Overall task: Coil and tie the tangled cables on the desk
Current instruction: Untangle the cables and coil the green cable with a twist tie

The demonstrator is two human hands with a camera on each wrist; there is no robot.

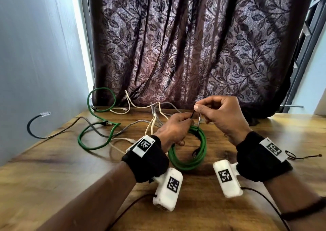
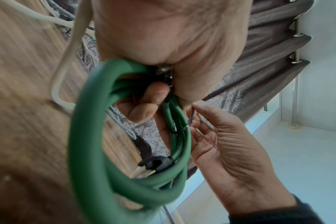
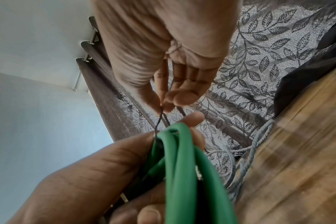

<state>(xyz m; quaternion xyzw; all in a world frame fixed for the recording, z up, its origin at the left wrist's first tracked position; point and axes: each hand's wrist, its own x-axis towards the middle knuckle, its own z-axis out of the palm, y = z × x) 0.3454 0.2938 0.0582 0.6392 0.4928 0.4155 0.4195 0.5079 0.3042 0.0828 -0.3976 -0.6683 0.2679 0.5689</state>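
So this was the tying step on the first cable. The green coil (image 1: 189, 153) was already wound into a few loops and sat low in the middle of the head view, its bottom edge down at the wooden desk (image 1: 53, 169). The left hand (image 1: 173, 130) had its fingers curled round the top of the bundle, keeping the loops stacked. The right hand (image 1: 220, 114), just right of centre, was pinching the thin black tie (image 3: 159, 119) between thumb and fingertips. In the right wrist view the two ends of the tie crossed right above the green loops, so it looked wrapped round the bundle but not twisted tight yet. That's my read, anyway.

The next move would probably need the right hand to twist or pull those ends snug while the left kept squeezing, otherwise the loops could spring apart. The tie was skinny and slippery-looking, so easy to fumble.

Plenty left after that: a loose green cable (image 1: 98, 137), a white cable (image 1: 155, 123) and a grey cable (image 1: 123, 132) were sprawled in a tangle across the left and centre of the frame, up toward the leaf-patterned curtain (image 1: 194, 45).
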